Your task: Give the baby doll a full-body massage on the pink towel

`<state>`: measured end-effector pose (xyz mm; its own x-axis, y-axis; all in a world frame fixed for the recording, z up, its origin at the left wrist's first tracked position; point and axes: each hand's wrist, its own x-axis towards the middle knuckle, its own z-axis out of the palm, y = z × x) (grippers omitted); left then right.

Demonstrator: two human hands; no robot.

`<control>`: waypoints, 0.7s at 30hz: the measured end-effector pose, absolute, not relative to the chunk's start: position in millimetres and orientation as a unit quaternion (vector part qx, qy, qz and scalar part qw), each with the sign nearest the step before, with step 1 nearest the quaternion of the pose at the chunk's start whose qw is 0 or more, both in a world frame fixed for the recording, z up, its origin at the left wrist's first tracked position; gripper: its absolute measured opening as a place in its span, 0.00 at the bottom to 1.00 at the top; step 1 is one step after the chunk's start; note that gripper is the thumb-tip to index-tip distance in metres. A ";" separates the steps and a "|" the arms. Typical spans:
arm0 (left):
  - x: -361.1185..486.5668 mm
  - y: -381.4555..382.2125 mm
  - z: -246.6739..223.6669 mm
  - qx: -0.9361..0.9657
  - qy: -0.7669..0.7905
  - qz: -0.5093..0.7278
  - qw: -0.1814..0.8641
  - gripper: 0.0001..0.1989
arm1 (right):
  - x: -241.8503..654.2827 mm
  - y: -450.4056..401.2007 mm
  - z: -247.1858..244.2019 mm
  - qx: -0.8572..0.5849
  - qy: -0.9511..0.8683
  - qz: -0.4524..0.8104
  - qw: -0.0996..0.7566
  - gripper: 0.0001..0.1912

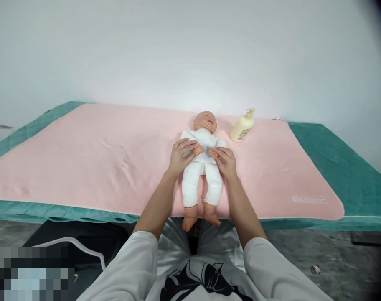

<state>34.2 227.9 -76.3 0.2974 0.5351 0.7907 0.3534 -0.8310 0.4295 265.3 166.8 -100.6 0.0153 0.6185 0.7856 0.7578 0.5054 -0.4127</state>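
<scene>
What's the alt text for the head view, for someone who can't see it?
A baby doll in white clothes lies on its back on a pink mat, a person's left hand and right hand holding its small hands. A cream pump bottle is on the mat beside the doll.

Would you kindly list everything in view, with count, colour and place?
Doll: one, white clothes, lying on the mat
Pump bottle: one, pale yellow, right of the doll
Mat: one, pink, on the cover
Cover: one, green, under the mat
Wall: one, pale grey, behind
Floor: one, grey, below
Black object: one, black, lower left, unclear
Cable: one, white, lower left
Scrap: one, pale, floor, right
Shirt: one, whitish, black print, bottom
Trousers: one pair, grey, bottom
Left hand: one, bare, at the doll's arm
Right hand: one, bare, at its other hand
</scene>
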 end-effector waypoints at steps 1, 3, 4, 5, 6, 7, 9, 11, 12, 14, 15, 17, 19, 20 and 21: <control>34.2 228.1 -76.5 0.803 0.277 0.521 0.086 0.14 | 265.3 166.8 -100.7 -0.492 -0.700 -0.068 0.513 0.13; 34.2 228.5 -76.6 0.807 0.279 0.512 0.088 0.14 | 265.4 167.0 -101.0 -0.492 -0.702 -0.067 0.510 0.13; 34.2 228.6 -76.6 0.810 0.282 0.507 0.089 0.14 | 265.4 167.0 -101.1 -0.492 -0.703 -0.066 0.509 0.13; 34.2 228.6 -76.4 0.811 0.286 0.502 0.091 0.14 | 265.3 167.1 -101.1 -0.493 -0.703 -0.066 0.508 0.13; 34.2 228.5 -76.2 0.813 0.288 0.498 0.092 0.14 | 265.2 167.0 -101.1 -0.495 -0.702 -0.064 0.508 0.13; 34.3 228.3 -76.0 0.813 0.290 0.496 0.093 0.14 | 265.1 167.0 -101.0 -0.496 -0.702 -0.063 0.508 0.13; 34.6 227.5 -75.5 0.812 0.291 0.497 0.091 0.13 | 264.6 166.7 -100.7 -0.497 -0.700 -0.062 0.508 0.13; 35.1 226.4 -74.9 0.809 0.294 0.501 0.089 0.13 | 264.1 166.4 -100.4 -0.496 -0.699 -0.064 0.512 0.13; 35.5 225.8 -74.6 0.806 0.297 0.504 0.089 0.13 | 263.8 166.3 -100.4 -0.496 -0.697 -0.065 0.514 0.13; 36.5 224.9 -74.1 0.797 0.303 0.516 0.090 0.12 | 263.6 166.2 -100.8 -0.498 -0.690 -0.065 0.520 0.13; 36.9 224.7 -73.8 0.789 0.305 0.525 0.093 0.13 | 263.6 166.2 -101.1 -0.500 -0.683 -0.063 0.528 0.13; 37.6 224.6 -73.2 0.769 0.307 0.552 0.100 0.13 | 263.8 166.3 -101.9 -0.502 -0.660 -0.057 0.557 0.13; 37.6 224.5 -72.6 0.742 0.312 0.583 0.109 0.13 | 264.1 166.4 -102.0 -0.500 -0.627 -0.047 0.596 0.14; 37.2 224.4 -72.2 0.727 0.317 0.599 0.115 0.13 | 264.1 166.3 -101.6 -0.501 -0.604 -0.040 0.618 0.14; 36.5 224.0 -71.9 0.710 0.324 0.614 0.122 0.13 | 264.0 166.3 -100.9 -0.506 -0.578 -0.032 0.639 0.15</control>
<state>36.5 224.0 -71.9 0.0370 0.6089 0.7924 0.3095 -0.7609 0.5702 264.0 166.3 -100.9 0.3292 0.5441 0.7717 0.6265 0.4856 -0.6097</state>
